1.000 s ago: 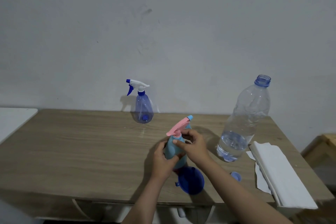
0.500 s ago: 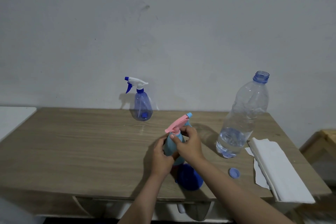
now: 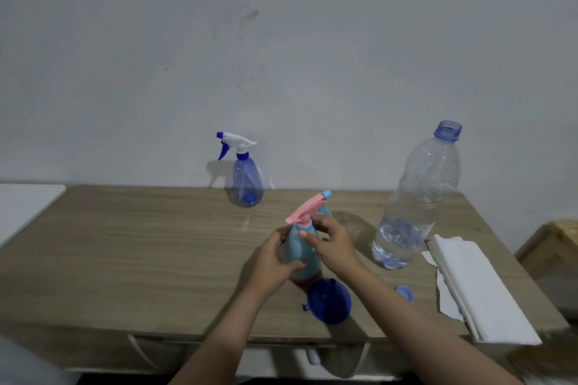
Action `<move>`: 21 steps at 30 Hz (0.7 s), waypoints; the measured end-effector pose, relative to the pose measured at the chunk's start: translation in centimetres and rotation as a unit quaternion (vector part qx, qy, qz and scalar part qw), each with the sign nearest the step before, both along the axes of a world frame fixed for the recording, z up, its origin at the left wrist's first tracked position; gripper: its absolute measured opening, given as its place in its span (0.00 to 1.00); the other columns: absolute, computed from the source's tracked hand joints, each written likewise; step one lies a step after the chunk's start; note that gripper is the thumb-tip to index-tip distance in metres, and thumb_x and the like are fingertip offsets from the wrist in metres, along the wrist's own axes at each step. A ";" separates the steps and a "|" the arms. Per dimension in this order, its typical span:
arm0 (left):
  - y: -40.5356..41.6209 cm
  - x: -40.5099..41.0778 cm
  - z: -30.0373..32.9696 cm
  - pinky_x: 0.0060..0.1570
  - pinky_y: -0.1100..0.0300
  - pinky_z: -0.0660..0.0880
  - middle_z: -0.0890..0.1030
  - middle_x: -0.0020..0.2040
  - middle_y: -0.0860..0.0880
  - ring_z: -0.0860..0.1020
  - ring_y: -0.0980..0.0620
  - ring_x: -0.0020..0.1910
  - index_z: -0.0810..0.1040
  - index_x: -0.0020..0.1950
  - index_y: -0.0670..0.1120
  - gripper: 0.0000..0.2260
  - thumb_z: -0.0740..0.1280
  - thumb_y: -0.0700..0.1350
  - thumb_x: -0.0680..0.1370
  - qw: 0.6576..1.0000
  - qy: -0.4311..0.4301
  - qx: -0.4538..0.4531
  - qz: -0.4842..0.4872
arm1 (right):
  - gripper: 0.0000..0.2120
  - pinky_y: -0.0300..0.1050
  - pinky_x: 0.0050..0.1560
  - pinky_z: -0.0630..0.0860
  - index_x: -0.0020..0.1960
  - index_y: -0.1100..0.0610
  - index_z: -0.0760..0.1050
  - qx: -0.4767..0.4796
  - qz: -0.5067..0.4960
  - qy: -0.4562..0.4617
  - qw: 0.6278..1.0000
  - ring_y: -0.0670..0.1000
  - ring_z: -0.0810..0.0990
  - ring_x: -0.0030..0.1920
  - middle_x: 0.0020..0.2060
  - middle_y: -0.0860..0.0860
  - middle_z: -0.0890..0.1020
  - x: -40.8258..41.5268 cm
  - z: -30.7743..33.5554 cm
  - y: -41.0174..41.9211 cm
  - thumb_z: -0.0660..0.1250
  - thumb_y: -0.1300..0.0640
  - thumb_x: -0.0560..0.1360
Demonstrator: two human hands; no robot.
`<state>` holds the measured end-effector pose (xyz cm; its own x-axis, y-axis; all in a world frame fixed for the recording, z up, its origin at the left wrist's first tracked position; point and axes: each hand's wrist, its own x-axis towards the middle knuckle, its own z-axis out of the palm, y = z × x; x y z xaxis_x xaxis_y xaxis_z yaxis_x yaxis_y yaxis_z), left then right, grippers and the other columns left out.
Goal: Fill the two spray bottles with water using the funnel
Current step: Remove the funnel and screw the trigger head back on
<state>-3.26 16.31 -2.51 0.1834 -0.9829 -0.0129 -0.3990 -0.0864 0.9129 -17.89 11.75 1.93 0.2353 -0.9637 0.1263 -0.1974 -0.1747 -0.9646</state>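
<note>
**Ana:** Both hands are on the teal spray bottle (image 3: pixel 301 255) in the head view. Her left hand (image 3: pixel 271 262) wraps round its body, while the right hand (image 3: pixel 331 242) has its fingers curled at the collar under the pink trigger head (image 3: pixel 305 208).

**Ben:** Where does it stand?

**Ana:** Upright near the front edge of the table (image 3: pixel 140 247), around the middle. A blue funnel (image 3: pixel 328 300) lies just in front of it, and the water bottle (image 3: pixel 416 203), uncapped and about a quarter full, stands toward the right edge. Its cap (image 3: pixel 404 292) lies at the front edge, beside folded paper towels (image 3: pixel 478 284).

**Ben:** And the other sprayer?

**Ana:** That blue spray bottle (image 3: pixel 247 178) waits at the back edge by the wall, head on.

**Ben:** So which step?

**Ana:** I'd judge a head being turned at the collar; off or on, I cannot tell. If off, next comes lifting it straight out, seating the funnel in the neck, then pouring slowly while one hand steadies the bottle.
</note>
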 end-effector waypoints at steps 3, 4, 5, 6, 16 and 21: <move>-0.4 0.3 -0.3 0.58 0.49 0.77 0.80 0.57 0.61 0.77 0.60 0.58 0.72 0.60 0.65 0.31 0.78 0.53 0.59 1.000 0.006 -0.008 0.000 | 0.14 0.33 0.50 0.72 0.55 0.56 0.79 -0.003 -0.020 0.002 1.000 0.41 0.78 0.51 0.50 0.48 0.83 0.2 -0.3 -0.2 0.73 0.62 0.70; -0.5 0.3 -0.5 0.58 0.49 0.77 0.81 0.57 0.60 0.78 0.59 0.58 0.72 0.60 0.64 0.31 0.79 0.53 0.60 1.000 0.012 -0.015 0.001 | 0.13 0.28 0.48 0.70 0.54 0.56 0.79 -0.013 -0.028 0.009 0.999 0.40 0.78 0.50 0.50 0.48 0.82 0.4 -0.4 -0.1 0.73 0.62 0.70; -0.4 0.1 -0.5 0.58 0.48 0.78 0.81 0.57 0.60 0.78 0.59 0.58 0.72 0.60 0.64 0.31 0.79 0.52 0.60 1.000 0.012 -0.021 0.004 | 0.12 0.25 0.46 0.69 0.53 0.55 0.79 -0.022 -0.038 0.014 0.999 0.39 0.78 0.50 0.49 0.47 0.82 0.6 -0.5 0.0 0.73 0.62 0.70; -0.3 0.0 -0.6 0.57 0.48 0.78 0.81 0.57 0.60 0.78 0.58 0.58 0.73 0.60 0.64 0.30 0.79 0.50 0.61 0.999 0.014 -0.031 0.006 | 0.11 0.26 0.46 0.69 0.52 0.53 0.78 -0.029 -0.051 0.019 0.998 0.40 0.78 0.49 0.48 0.46 0.82 0.8 -0.6 0.1 0.73 0.62 0.70; 0.1 -0.5 -0.8 0.52 0.55 0.80 0.80 0.57 0.61 0.78 0.60 0.57 0.71 0.59 0.67 0.30 0.78 0.48 0.62 0.998 -0.010 -0.027 0.059 | 0.29 0.37 0.52 0.73 0.58 0.54 0.67 -0.088 -0.182 0.020 0.979 0.47 0.73 0.54 0.53 0.48 0.70 2.3 -1.2 1.6 0.78 0.50 0.64; 1.0 -0.8 0.1 0.39 0.75 0.71 0.79 0.54 0.59 0.78 0.59 0.51 0.72 0.61 0.56 0.29 0.78 0.44 0.63 0.995 -0.033 -0.036 0.083 | 0.45 0.44 0.58 0.71 0.71 0.55 0.56 -0.055 -0.128 0.079 0.987 0.46 0.68 0.62 0.62 0.48 0.64 3.5 -1.1 0.5 0.77 0.45 0.63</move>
<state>-4.06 17.29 -2.41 0.3422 -0.9367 0.0735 -0.4435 -0.0920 0.8916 -14.36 12.28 0.82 0.0117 -0.9766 0.2147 -0.3951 -0.2018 -0.8962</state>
